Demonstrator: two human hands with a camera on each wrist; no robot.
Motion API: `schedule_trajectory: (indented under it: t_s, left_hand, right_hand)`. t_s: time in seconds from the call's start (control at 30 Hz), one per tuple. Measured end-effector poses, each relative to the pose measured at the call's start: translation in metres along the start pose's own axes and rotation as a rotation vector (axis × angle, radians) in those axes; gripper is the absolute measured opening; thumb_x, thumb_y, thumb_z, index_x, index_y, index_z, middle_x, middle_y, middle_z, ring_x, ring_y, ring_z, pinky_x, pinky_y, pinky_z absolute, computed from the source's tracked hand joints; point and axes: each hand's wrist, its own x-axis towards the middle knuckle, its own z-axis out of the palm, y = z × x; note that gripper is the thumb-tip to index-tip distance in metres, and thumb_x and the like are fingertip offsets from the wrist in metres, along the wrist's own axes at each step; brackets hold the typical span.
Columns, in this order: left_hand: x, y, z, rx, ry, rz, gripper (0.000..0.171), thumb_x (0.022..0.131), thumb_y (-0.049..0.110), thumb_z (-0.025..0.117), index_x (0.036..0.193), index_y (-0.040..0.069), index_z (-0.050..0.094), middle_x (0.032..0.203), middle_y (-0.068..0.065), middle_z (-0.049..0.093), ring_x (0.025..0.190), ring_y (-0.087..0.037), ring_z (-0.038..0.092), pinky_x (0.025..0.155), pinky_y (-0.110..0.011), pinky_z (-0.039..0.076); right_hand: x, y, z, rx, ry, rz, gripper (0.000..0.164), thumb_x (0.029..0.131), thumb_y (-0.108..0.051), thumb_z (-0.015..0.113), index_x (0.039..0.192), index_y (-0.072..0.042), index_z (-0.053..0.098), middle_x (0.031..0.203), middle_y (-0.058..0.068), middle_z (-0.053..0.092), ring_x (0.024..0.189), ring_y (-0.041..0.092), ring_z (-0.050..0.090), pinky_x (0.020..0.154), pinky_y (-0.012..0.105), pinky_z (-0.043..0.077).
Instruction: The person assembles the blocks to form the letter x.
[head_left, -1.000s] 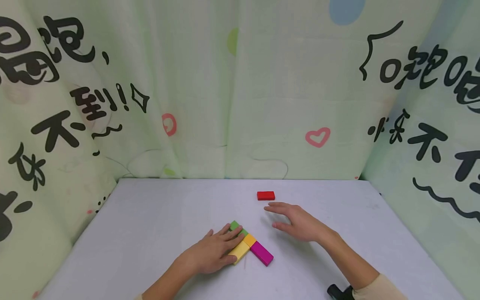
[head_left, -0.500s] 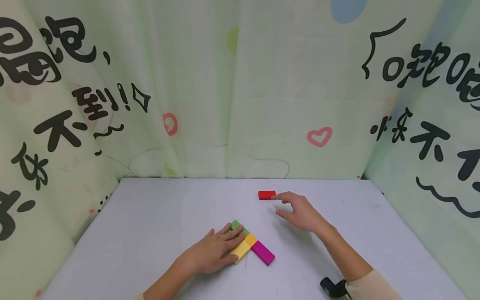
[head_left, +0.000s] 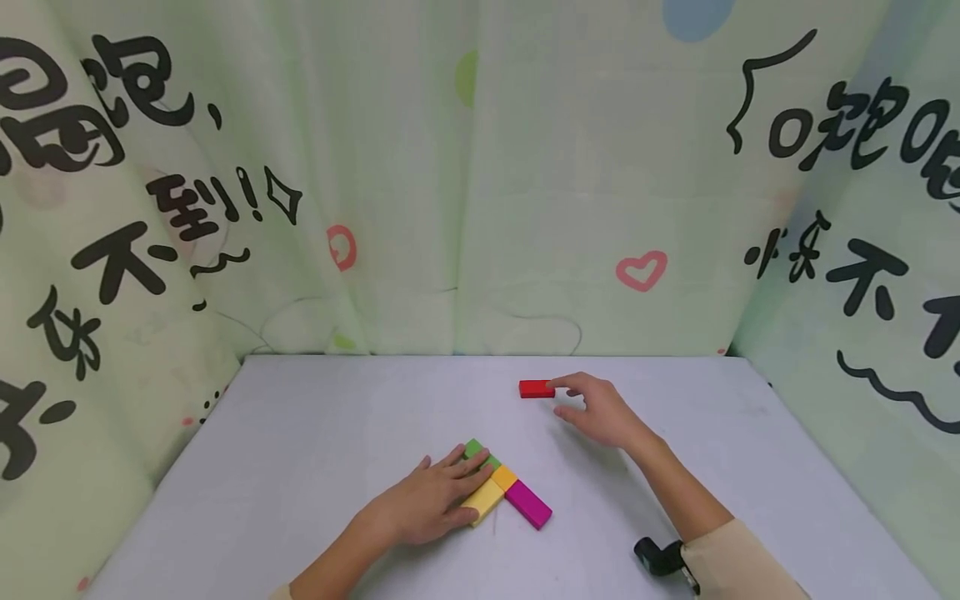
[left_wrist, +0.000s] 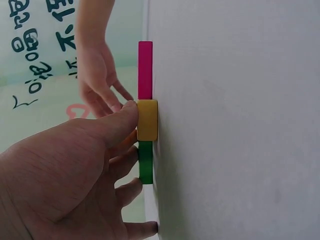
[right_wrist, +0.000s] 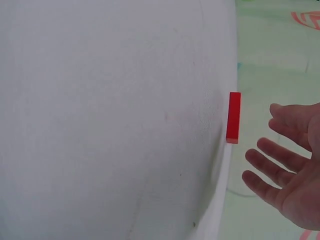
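Flat on the table, my left hand (head_left: 427, 504) rests with fingers spread over a green block (head_left: 472, 447) and a pale yellow block (head_left: 486, 497). A small orange block (head_left: 504, 477) joins these to a magenta block (head_left: 529, 505), and together they form an angled shape. In the left wrist view the thumb touches the yellow block (left_wrist: 148, 120), and fingertips meet the green block (left_wrist: 145, 162). Farther back, my right hand (head_left: 600, 410) reaches to the right end of a red block (head_left: 534, 389). In the right wrist view its fingers stay loosely extended beside the red block (right_wrist: 233, 117).
A white cloth covers the table (head_left: 315, 450). Pale green curtains (head_left: 540, 167) with black lettering and pink hearts hang behind it and along both sides. A black device (head_left: 658, 556) is attached near the right sleeve.
My right hand has moved away from me to the red block, its index finger now at the block's right end. The left hand and the joined blocks have stayed in place.
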Motion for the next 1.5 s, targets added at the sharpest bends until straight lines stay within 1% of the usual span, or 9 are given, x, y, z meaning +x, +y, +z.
schedule_trajectory:
  t_s: [0.2,0.43,0.63,0.83,1.1,1.33,1.5]
  left_hand:
    - [-0.002,-0.001,0.0,-0.01,0.007,0.006,0.065,0.105,0.043,0.059,0.164,0.029,0.035,0.173,0.011,0.024,0.161,-0.029,0.022,0.12,-0.069,0.03]
    - [0.0,-0.002,0.001,-0.012,0.002,0.005,0.065,0.105,0.043,0.059,0.164,0.03,0.034,0.173,0.013,0.023,0.162,-0.028,0.021,0.12,-0.069,0.03]
    - [0.001,-0.002,0.002,-0.018,-0.007,-0.004,0.065,0.105,0.044,0.058,0.164,0.031,0.033,0.173,0.014,0.023,0.162,-0.028,0.02,0.121,-0.068,0.029]
    - [0.003,-0.004,0.003,-0.002,-0.016,-0.015,0.065,0.105,0.048,0.057,0.164,0.033,0.032,0.173,0.015,0.021,0.162,-0.026,0.019,0.121,-0.067,0.029]
    - [0.003,-0.004,0.003,0.009,-0.006,-0.003,0.065,0.106,0.047,0.056,0.164,0.032,0.032,0.173,0.015,0.021,0.162,-0.027,0.02,0.121,-0.067,0.03]
    - [0.003,-0.003,0.003,0.01,-0.001,0.0,0.065,0.106,0.047,0.056,0.164,0.033,0.032,0.173,0.015,0.021,0.162,-0.026,0.021,0.121,-0.067,0.031]
    - [0.002,-0.005,0.004,0.018,0.0,-0.001,0.065,0.106,0.047,0.056,0.164,0.032,0.032,0.173,0.014,0.021,0.161,-0.026,0.021,0.12,-0.067,0.031]
  right_hand:
    - [0.01,0.004,0.001,0.007,0.005,0.006,0.042,0.096,-0.011,0.073,0.137,-0.008,0.066,0.138,0.016,0.065,0.12,0.038,0.066,0.1,0.055,0.056]
    - [0.021,0.007,0.003,0.009,-0.013,0.053,0.043,0.095,-0.01,0.074,0.137,-0.008,0.067,0.137,0.017,0.065,0.119,0.037,0.066,0.097,0.051,0.058]
    - [0.033,0.008,0.004,0.045,-0.023,0.092,0.042,0.093,-0.007,0.074,0.135,-0.006,0.067,0.135,0.018,0.065,0.118,0.038,0.065,0.095,0.048,0.06]
    - [0.043,0.008,0.007,0.071,-0.035,0.141,0.042,0.092,-0.007,0.075,0.134,-0.006,0.068,0.135,0.019,0.065,0.118,0.038,0.065,0.09,0.044,0.061]
    - [0.051,0.012,0.011,0.079,-0.046,0.158,0.042,0.09,-0.006,0.076,0.132,-0.006,0.069,0.132,0.017,0.067,0.117,0.037,0.064,0.089,0.042,0.061]
    - [0.058,0.016,0.018,0.068,-0.066,0.153,0.042,0.088,-0.003,0.078,0.129,-0.005,0.071,0.127,0.019,0.068,0.111,0.035,0.065,0.087,0.04,0.061]
    - [0.062,0.017,0.021,0.066,-0.072,0.149,0.044,0.086,-0.002,0.08,0.129,-0.006,0.071,0.126,0.019,0.069,0.111,0.035,0.065,0.088,0.04,0.061]
